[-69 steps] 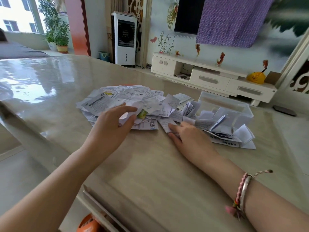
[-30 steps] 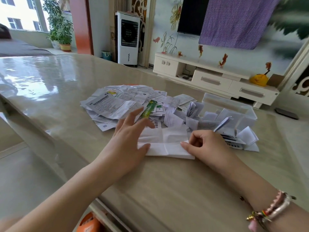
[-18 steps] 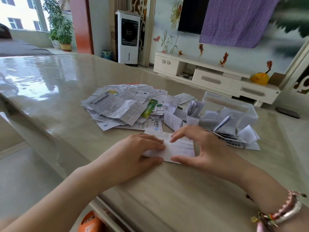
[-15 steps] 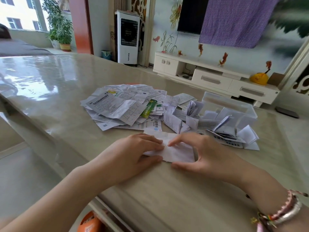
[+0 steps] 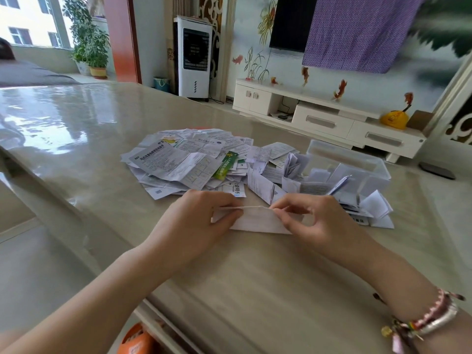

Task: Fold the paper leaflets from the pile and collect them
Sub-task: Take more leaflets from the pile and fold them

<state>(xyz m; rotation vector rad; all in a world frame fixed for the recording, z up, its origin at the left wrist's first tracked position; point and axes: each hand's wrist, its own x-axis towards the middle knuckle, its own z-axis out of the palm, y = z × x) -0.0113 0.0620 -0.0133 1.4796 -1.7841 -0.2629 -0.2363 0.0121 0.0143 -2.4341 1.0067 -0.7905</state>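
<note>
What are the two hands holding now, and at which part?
Both hold one white paper leaflet, being folded: the left hand pinches its top edge at the left end, the right hand pinches the same edge at the right.

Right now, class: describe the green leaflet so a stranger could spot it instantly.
Start at the beige table, then find the spread pile of leaflets left of the clear plastic box. Near its right edge lies the green leaflet, the only strongly coloured strip among white sheets.
</note>
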